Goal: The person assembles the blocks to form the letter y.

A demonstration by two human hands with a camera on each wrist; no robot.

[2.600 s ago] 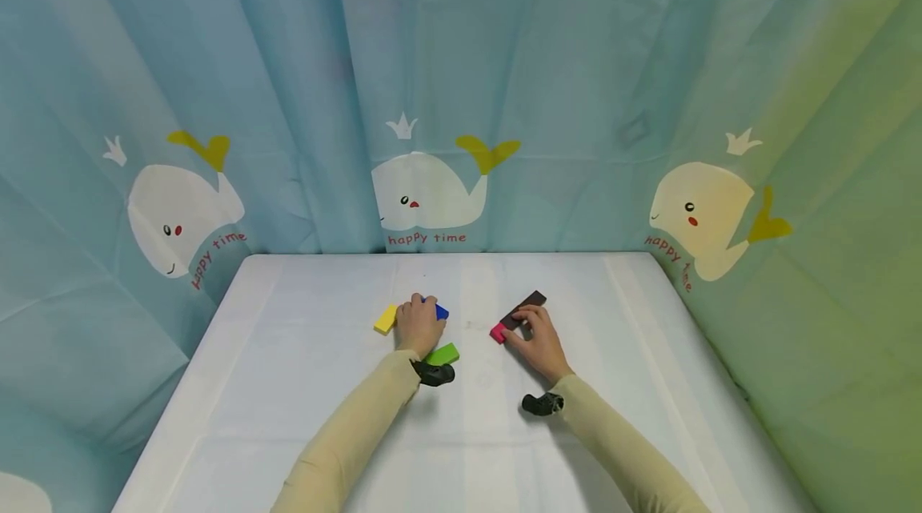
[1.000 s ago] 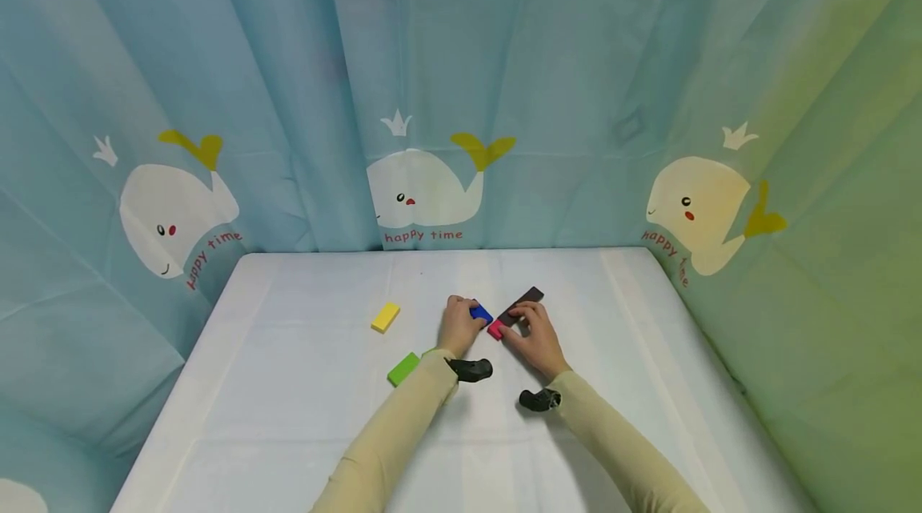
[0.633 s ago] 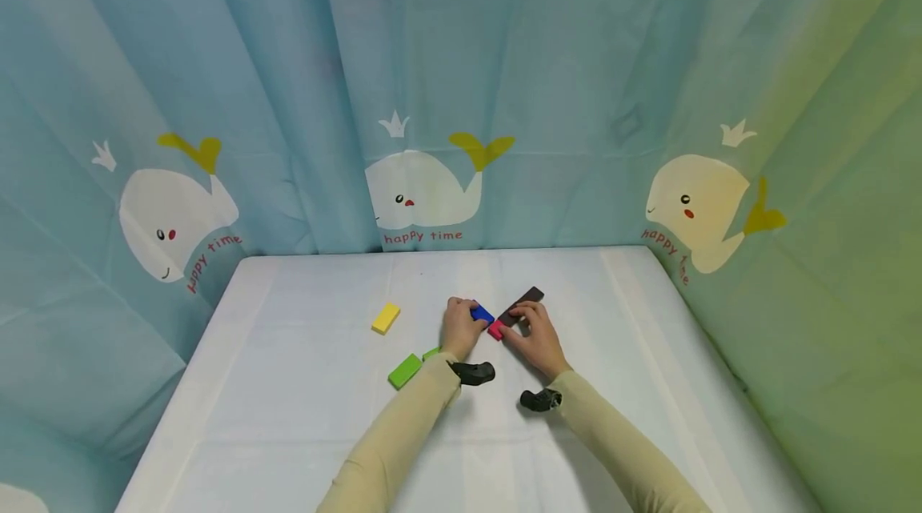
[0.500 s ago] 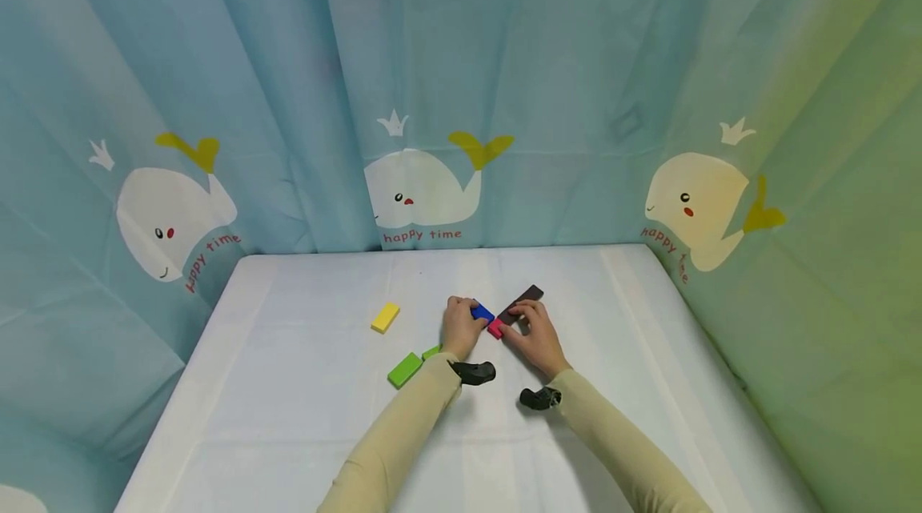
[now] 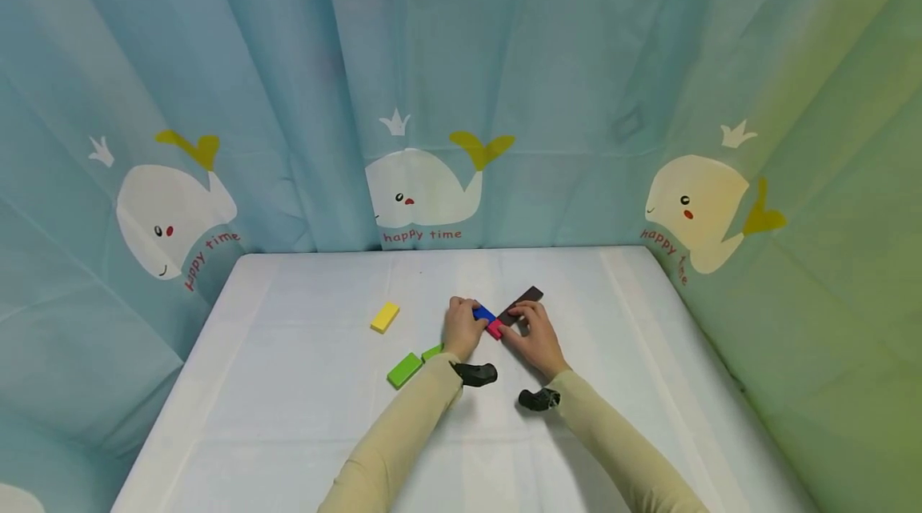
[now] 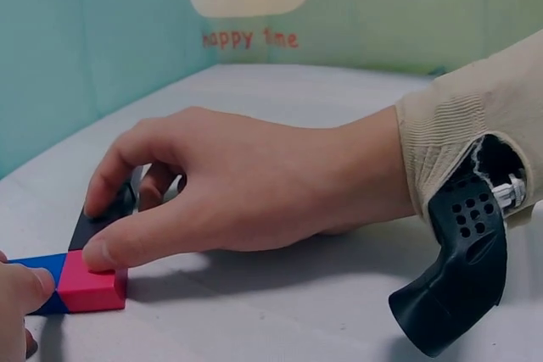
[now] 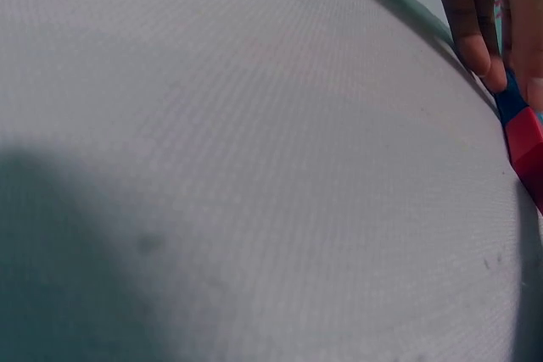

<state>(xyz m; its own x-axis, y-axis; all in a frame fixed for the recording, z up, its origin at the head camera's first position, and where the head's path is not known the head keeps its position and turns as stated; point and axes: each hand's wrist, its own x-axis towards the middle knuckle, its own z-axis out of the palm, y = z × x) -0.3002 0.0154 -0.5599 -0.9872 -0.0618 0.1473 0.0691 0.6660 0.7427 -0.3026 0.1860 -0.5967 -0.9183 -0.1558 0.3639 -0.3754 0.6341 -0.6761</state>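
Observation:
My left hand [image 5: 463, 327] pinches a blue block [image 5: 485, 313] between thumb and fingers. One end of that block meets a pink block [image 5: 495, 330], and in the left wrist view no gap shows between them. Beyond the pink block a black block [image 5: 531, 294] runs off diagonally to the back right. My right hand [image 5: 536, 341] holds these two: its thumb lies on the pink block [image 6: 93, 286] while the curled fingers reach the black one. The right wrist view catches the left fingertips by the blue block at its right edge.
To the left lies a yellow block [image 5: 385, 318]. Nearer are a green block [image 5: 405, 370] and a second green block [image 5: 432, 352], partly hidden by the left sleeve. Everything lies on a white-covered table [image 5: 288, 417] with a whale-print curtain [image 5: 576, 81] behind.
The left hand has slid right with the blue block, away from the yellow block, until it touches the pink one; the last small gap has closed. The right hand has stayed in place.

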